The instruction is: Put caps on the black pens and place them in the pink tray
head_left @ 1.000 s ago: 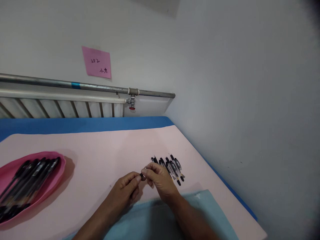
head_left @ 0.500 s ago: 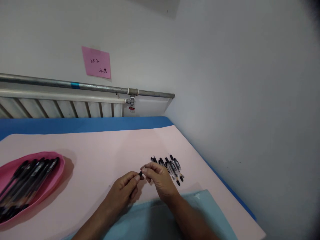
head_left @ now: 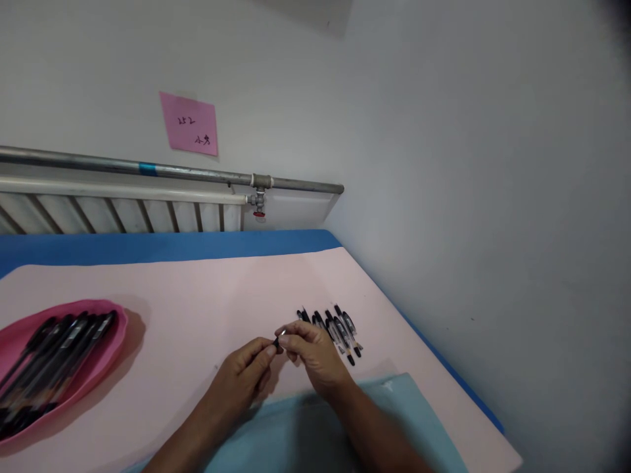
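Observation:
My left hand [head_left: 246, 366] is closed, thumb and forefinger pinching a small black pen part [head_left: 277, 341], with most of whatever lies behind it hidden in the palm. My right hand [head_left: 313, 355] meets it from the other side, its fingertips pinched at the same end, where a bright silvery tip shows. Just beyond the right hand, several black-capped pens [head_left: 340, 327] with clear barrels lie in a loose row on the pink sheet. A pink oval tray [head_left: 111, 355] at the left holds more black pens [head_left: 64, 355].
A pink sheet [head_left: 197, 309] covers the blue tabletop [head_left: 162, 246]. Under my forearms lies a light blue cloth or plastic piece [head_left: 394, 407]. A wall [head_left: 468, 230] bounds the right side; a radiator [head_left: 113, 213] and metal pipe [head_left: 197, 173] run behind.
The silvery tip between my fingertips has come into sight. Both hands keep nearly the same place, and the pens on the sheet and in the tray have not moved.

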Available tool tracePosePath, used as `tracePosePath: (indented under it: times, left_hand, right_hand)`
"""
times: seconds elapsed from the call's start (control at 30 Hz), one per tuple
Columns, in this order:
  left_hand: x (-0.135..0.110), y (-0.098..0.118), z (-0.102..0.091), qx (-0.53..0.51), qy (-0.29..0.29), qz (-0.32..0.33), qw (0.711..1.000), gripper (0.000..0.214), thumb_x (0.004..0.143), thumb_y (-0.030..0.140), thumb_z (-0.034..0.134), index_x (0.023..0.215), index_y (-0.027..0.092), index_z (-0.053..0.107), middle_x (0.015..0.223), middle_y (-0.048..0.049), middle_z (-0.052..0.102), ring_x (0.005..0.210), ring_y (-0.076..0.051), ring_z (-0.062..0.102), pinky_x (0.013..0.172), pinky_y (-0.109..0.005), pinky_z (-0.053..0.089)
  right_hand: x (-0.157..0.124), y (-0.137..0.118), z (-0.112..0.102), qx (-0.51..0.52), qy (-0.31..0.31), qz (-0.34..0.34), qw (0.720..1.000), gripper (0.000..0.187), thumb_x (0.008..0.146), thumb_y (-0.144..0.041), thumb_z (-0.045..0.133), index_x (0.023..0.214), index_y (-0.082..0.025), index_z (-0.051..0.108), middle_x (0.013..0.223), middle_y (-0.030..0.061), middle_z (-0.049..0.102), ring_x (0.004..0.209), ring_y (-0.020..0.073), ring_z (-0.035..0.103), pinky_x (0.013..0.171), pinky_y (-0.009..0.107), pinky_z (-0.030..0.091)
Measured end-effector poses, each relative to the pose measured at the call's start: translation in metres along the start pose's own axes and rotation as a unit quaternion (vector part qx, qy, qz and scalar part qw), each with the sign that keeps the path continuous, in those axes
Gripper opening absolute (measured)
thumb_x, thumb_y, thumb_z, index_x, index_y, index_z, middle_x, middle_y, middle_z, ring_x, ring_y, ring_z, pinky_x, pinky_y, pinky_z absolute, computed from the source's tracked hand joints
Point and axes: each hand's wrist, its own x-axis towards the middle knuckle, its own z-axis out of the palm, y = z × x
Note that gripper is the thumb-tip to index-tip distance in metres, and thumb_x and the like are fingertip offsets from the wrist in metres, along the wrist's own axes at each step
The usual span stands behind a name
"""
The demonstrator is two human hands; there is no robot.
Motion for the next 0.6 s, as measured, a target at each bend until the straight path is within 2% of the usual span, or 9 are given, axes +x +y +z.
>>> tracePosePath:
  times: [0.1,0.23,0.37,0.43,0.47,0.53,0.6]
  left_hand:
    - [-0.001,0.003,-0.001,0.037,0.007,0.012,0.999,0.037,0.078,0.048,0.043,0.086,0.016,0.059,0.050,0.0058,0.037,0.046,-0.008,0.032,0.044,-0.020,0.024]
    - [-0.002,0.006,-0.001,0.055,0.007,0.006,0.998,0.037,0.079,0.048,0.041,0.087,0.017,0.058,0.049,0.0065,0.035,0.045,-0.008,0.031,0.044,-0.021,0.024]
    - [-0.004,0.008,-0.002,0.132,0.027,0.044,0.990,0.035,0.080,0.045,0.039,0.085,0.018,0.060,0.052,0.0048,0.041,0.050,-0.010,0.037,0.050,-0.022,0.029]
    - [-0.003,0.008,-0.003,0.138,0.034,0.040,0.989,0.037,0.080,0.046,0.038,0.089,0.018,0.060,0.053,0.0044,0.042,0.051,-0.010,0.039,0.051,-0.022,0.030]
    - [-0.003,0.007,-0.004,0.131,0.041,0.028,0.990,0.039,0.080,0.047,0.038,0.094,0.018,0.059,0.052,0.0047,0.042,0.050,-0.010,0.038,0.049,-0.022,0.029]
    - [-0.002,0.005,-0.005,0.112,0.058,0.003,0.992,0.045,0.079,0.049,0.037,0.107,0.018,0.054,0.050,0.0056,0.042,0.047,-0.010,0.037,0.047,-0.022,0.027]
    - [-0.001,0.003,-0.006,0.106,0.063,-0.010,0.992,0.049,0.079,0.050,0.038,0.114,0.019,0.051,0.050,0.0059,0.042,0.046,-0.010,0.036,0.046,-0.022,0.026]
  right_hand:
    - [0.000,0.000,0.000,-0.012,0.015,-0.001,1.000,0.013,0.064,-0.025,0.065,0.062,-0.014,0.059,0.053,-0.0043,0.052,0.043,0.0045,0.036,0.045,0.020,0.026]
    - [0.001,0.003,0.000,0.001,-0.001,-0.007,1.000,0.014,0.065,-0.026,0.064,0.071,-0.014,0.063,0.054,-0.0041,0.051,0.045,0.0052,0.037,0.045,0.020,0.026]
    - [0.002,0.004,-0.002,-0.040,0.012,-0.019,0.999,0.017,0.066,-0.030,0.064,0.066,-0.014,0.061,0.049,-0.0052,0.046,0.045,0.0057,0.036,0.044,0.020,0.027]
    - [0.005,0.003,-0.010,-0.065,0.036,-0.026,0.997,0.022,0.070,-0.036,0.060,0.074,-0.014,0.062,0.053,-0.0038,0.049,0.045,0.0068,0.038,0.043,0.021,0.028]
    - [0.007,0.001,-0.016,-0.090,0.068,-0.045,0.993,0.026,0.072,-0.038,0.057,0.080,-0.014,0.062,0.057,-0.0023,0.052,0.047,0.0078,0.041,0.044,0.021,0.030]
    - [0.012,-0.002,-0.029,-0.186,0.161,-0.114,0.963,0.027,0.075,-0.038,0.052,0.087,-0.016,0.062,0.071,0.0017,0.059,0.058,0.0109,0.049,0.052,0.023,0.036]
    - [0.016,-0.005,-0.042,-0.324,0.207,-0.166,0.908,0.021,0.077,-0.034,0.050,0.080,-0.016,0.062,0.079,0.0042,0.061,0.071,0.0146,0.054,0.064,0.025,0.039]
